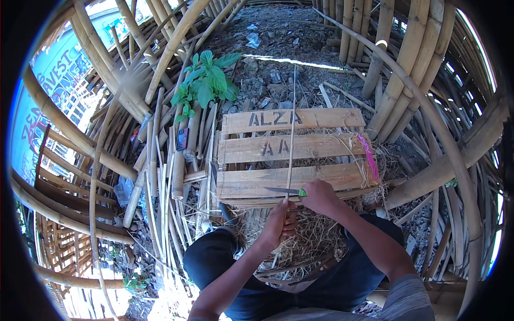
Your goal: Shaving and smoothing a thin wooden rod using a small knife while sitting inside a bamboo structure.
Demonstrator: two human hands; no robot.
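Observation:
A long thin bamboo strip (292, 144) runs away from me over a slatted wooden crate (251, 179). My left hand (279, 223) is closed round its near end, just in front of the crate's near edge. In my right hand (319, 197) is a knife (284, 190) with a green handle and a dark blade. The blade points left and crosses the strip a little beyond my left hand; whether it cuts into the strip is too small to tell. A pink ribbon (368, 155) lies along the crate's right end.
Pale shavings (289, 241) heap between my knees. Cut bamboo pieces (179, 155) and a phone-like dark object (182, 139) lie left of the crate, by a leafy green plant (206, 80). Thick bamboo poles (417, 75) stand on the right, and a bent pole (428, 107) arches there.

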